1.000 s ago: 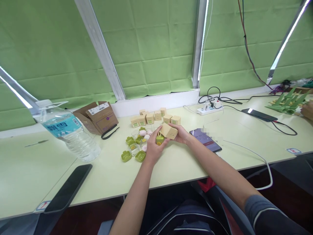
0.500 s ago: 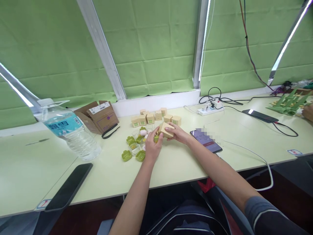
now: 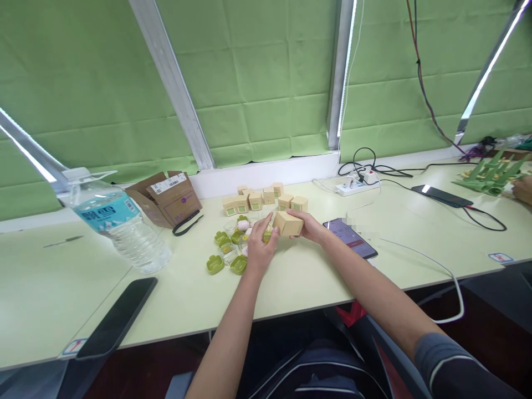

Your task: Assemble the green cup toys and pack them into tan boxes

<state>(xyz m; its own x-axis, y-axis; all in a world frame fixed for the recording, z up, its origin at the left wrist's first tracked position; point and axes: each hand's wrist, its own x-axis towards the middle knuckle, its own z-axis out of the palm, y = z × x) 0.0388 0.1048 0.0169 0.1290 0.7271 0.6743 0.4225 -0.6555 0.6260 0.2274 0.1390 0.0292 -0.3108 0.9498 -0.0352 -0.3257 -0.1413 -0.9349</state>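
Note:
A small tan cardboard box [image 3: 291, 224] is held above the table, tilted, with its plain side facing me. My right hand [image 3: 311, 226] grips its right end, thumb below and fingers behind. At its left end is my left hand [image 3: 261, 246], fingers stretched and thumb apart, the thumb tip at the box's edge. Something green [image 3: 266, 237] shows in the gap between left thumb and fingers. Beside that hand lie green flower-shaped cups [image 3: 215, 265] and clear containers [image 3: 228, 253], partly hidden. Several similar tan boxes [image 3: 256, 200] stand behind, some with green labels.
An open brown carton [image 3: 174, 202] and a large water bottle [image 3: 124, 221] stand left. A black phone [image 3: 118, 316] lies at the front edge. Right are a lit phone [image 3: 351, 238], a power strip [image 3: 357, 187], cables, another phone [image 3: 443, 197] and another person's hand [image 3: 522, 191] near green parts.
The small box has turned and shifted slightly right and down in my right hand. My left fingers have loosened from it and straightened.

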